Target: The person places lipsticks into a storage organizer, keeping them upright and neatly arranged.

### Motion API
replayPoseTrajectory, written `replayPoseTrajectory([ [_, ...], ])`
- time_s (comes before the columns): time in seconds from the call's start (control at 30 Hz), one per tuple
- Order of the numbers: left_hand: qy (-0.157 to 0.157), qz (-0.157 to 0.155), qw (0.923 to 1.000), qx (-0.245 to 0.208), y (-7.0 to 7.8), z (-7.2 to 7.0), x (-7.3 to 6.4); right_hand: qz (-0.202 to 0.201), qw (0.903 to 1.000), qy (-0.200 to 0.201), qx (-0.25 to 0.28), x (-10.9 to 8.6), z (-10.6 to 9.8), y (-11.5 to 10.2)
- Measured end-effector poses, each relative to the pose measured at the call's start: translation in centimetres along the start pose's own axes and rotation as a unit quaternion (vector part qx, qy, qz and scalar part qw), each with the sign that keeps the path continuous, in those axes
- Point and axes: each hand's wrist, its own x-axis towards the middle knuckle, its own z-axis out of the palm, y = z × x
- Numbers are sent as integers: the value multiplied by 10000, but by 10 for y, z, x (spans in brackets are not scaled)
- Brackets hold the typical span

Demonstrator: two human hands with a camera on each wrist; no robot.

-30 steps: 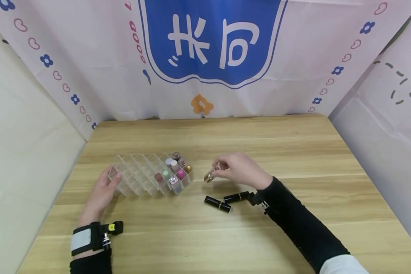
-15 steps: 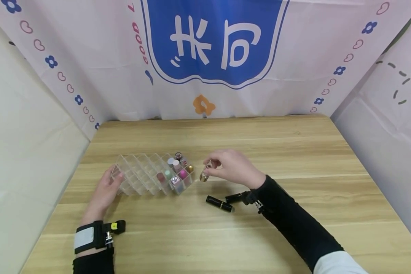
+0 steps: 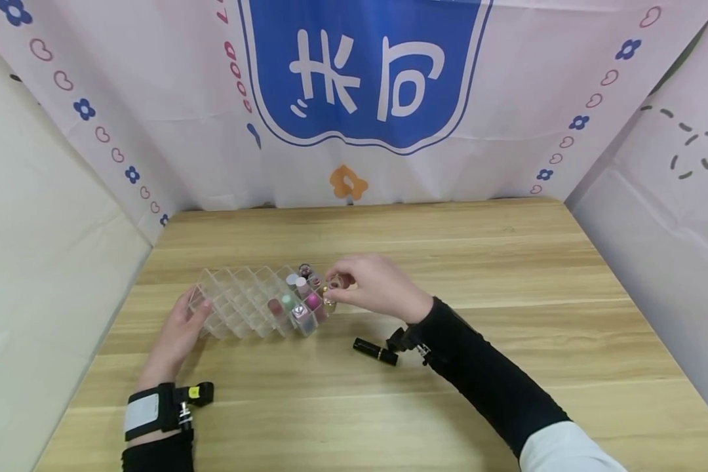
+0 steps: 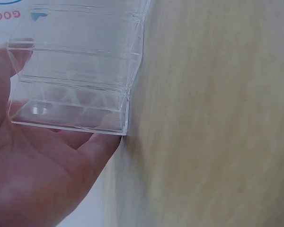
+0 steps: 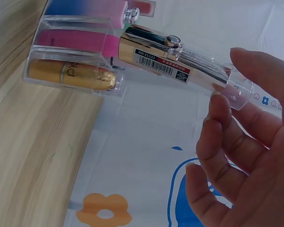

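Note:
A clear lipstick organizer [image 3: 236, 301] with slanted compartments stands on the wooden table. My left hand [image 3: 179, 324] grips its left end, thumb on one side and fingers beneath the edge in the left wrist view. Between the thumb and fingers of my right hand [image 3: 380, 285] is a lipstick [image 5: 175, 61], gold at one end, transparent at the other, with a barcode label. Its gold end overlaps the organizer's right end, close to a magenta tube [image 5: 71, 40] and a gold tube [image 5: 73, 74] in their compartments. Several tubes fill the right part of the organizer.
A black lipstick tube [image 3: 375, 352] lies on the table [image 3: 307, 419] in front of the organizer, near the right wrist camera [image 3: 406, 341]. Behind the table's far edge hangs a white cloth [image 3: 183, 131] with a blue emblem.
My right hand has moved left with the lipstick, from bare table to the organizer's right end. A second black tube is now hidden behind the right wrist. My left hand stays in place.

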Motion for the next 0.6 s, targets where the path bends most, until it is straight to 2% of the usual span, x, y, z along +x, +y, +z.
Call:
replayPoseTrajectory([
  [0.3, 10, -93, 10000, -28, 0, 1, -2, -10, 9996, 110, 268, 14, 6, -6],
  [0.5, 35, 6, 9999, -102, 1, 2, -1, 121, 9947, 199, 1000, 22, 9, -8],
  [0.6, 53, 45, 9999, -110, 0, 1, -1, 133, 9927, 309, 1159, 26, 11, -10],
])
